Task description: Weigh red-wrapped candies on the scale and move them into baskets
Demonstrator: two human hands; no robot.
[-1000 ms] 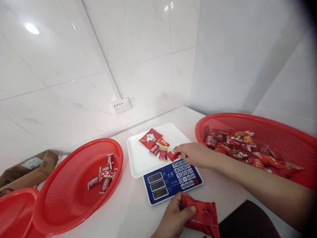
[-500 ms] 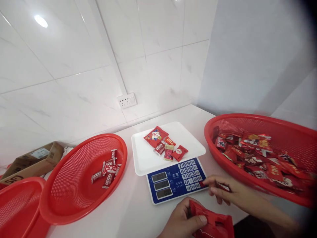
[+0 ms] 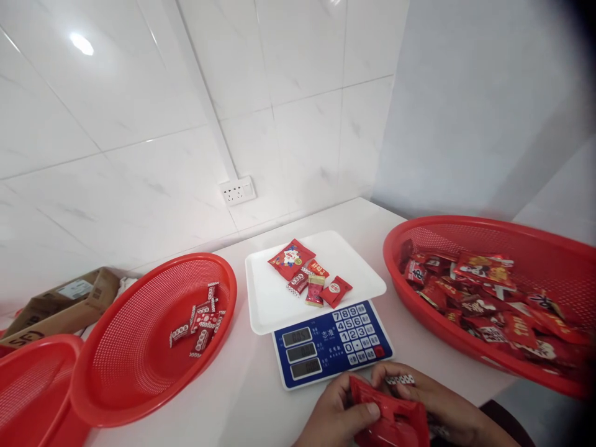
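My left hand (image 3: 336, 415) grips a glossy red plastic bag (image 3: 393, 423) at the bottom of the view, its thumb pressed on the front. Beside the bag, my right hand (image 3: 444, 397) is closed with a small wrapped candy (image 3: 400, 379) in it; a spotted wrapper edge shows past the fingers. Some of the right fingers are hidden behind the bag. Just beyond the hands stands a blue-and-white digital scale (image 3: 333, 352). On its white tray (image 3: 270, 307) lie a larger red packet (image 3: 291, 259) and several small candies (image 3: 315, 292).
A large red basket (image 3: 391, 264) to the right holds many red packets (image 3: 484, 304). To the left, another red basket (image 3: 139, 347) contains several spotted-wrapper candies (image 3: 202, 323). A further red basket (image 3: 32, 385) and a cardboard box (image 3: 60, 304) are at far left, below the tiled wall.
My right hand has moved from the scale's keypad corner down and back to the red bag, still holding the small candy. The left hand stays on the bag.
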